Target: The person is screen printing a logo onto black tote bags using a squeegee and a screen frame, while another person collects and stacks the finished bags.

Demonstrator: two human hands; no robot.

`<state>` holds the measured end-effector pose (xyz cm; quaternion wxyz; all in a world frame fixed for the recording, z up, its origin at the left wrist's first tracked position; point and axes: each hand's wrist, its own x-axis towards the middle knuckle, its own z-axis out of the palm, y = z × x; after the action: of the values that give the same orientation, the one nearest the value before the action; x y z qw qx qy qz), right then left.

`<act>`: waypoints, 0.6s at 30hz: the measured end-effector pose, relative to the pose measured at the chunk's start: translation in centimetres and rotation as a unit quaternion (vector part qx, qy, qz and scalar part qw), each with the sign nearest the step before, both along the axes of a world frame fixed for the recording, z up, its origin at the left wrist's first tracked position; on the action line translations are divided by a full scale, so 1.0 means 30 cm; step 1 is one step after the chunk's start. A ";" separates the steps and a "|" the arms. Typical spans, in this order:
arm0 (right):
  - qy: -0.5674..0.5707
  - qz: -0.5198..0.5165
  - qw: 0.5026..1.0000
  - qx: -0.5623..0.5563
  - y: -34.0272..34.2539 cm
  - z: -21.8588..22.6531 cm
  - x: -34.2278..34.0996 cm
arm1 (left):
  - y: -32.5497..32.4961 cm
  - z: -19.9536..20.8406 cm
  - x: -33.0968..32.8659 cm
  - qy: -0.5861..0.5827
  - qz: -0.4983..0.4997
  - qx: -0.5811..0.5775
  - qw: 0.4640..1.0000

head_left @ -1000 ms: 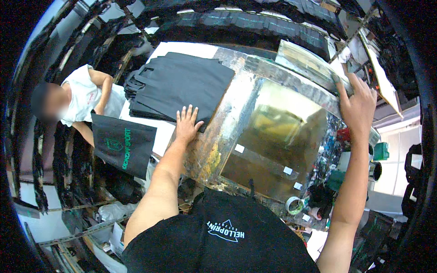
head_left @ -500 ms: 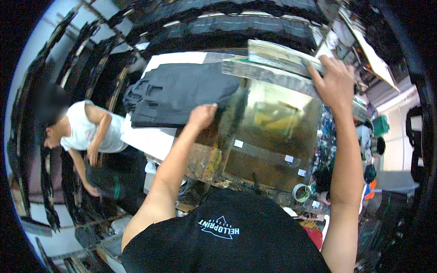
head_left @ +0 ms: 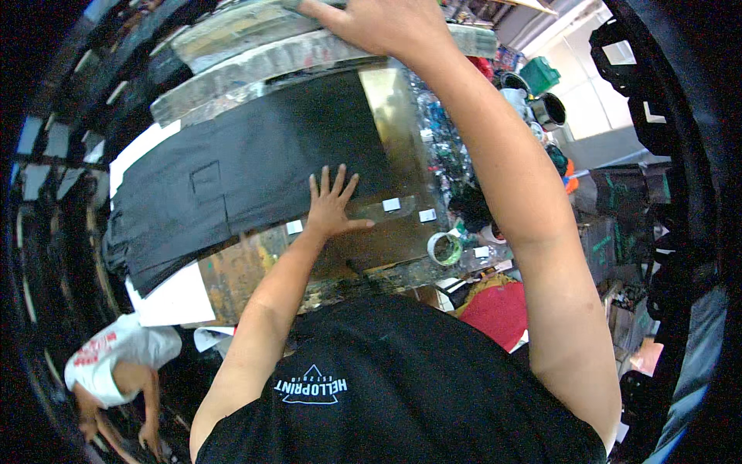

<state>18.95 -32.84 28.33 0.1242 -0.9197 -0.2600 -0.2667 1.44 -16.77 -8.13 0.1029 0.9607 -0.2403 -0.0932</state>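
**Flat palm on the black cloth, other hand up on the frame**

Head view. My left hand (head_left: 334,205) sits near the middle of the picture, fingers spread wide and pressed flat, gripping nothing. The fingertips lie on the near edge of the black garment (head_left: 232,182), and the heel of the hand rests on the yellowish, paint-stained board (head_left: 386,240) just below it. I judge the spread palm is there to keep the cloth smooth and pinned against the board so it doesn't creep.

The garment stretches from the centre out toward nine o'clock, where it drapes over the white-topped table (head_left: 174,298). A small stitched square shows on it at about ten o'clock from my hand.

My right hand (head_left: 379,23) is up at twelve o'clock, palm down on the far rail of the grey, paint-crusted screen frame (head_left: 255,54). The fingers run out of the picture, so I cannot tell whether they curl round the rail or merely lie on it. The arm reaches long across the board, which seems to be how the frame is steadied from the far side.

Small white tape tabs (head_left: 393,204) lie on the board at three o'clock of my left hand, likely placement marks. A roll of tape (head_left: 444,249) sits at four o'clock, near the board's edge. Buckets and pots (head_left: 541,93) crowd the two o'clock side. Another person in a white shirt (head_left: 116,363) bends low at eight o'clock, well apart from my hands.
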 end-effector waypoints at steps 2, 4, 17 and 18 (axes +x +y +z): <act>0.000 0.015 1.000 0.023 0.010 0.002 0.019 | -0.116 -0.023 0.057 -0.008 -0.025 -0.033 0.999; -0.030 0.007 0.999 0.030 0.006 -0.007 0.027 | -0.213 -0.029 0.058 -0.015 -0.014 -0.050 0.999; 0.005 -0.020 1.000 0.022 0.008 0.012 -0.015 | -0.284 0.096 -0.062 0.060 0.040 -0.056 0.996; -0.001 -0.013 1.000 0.019 0.011 0.014 -0.016 | -0.254 0.127 -0.046 0.064 0.094 -0.121 0.986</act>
<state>18.48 -32.49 28.76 0.1373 -0.9202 -0.2429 -0.2745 0.05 -24.40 -4.32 0.2417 0.9515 -0.1518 -0.1149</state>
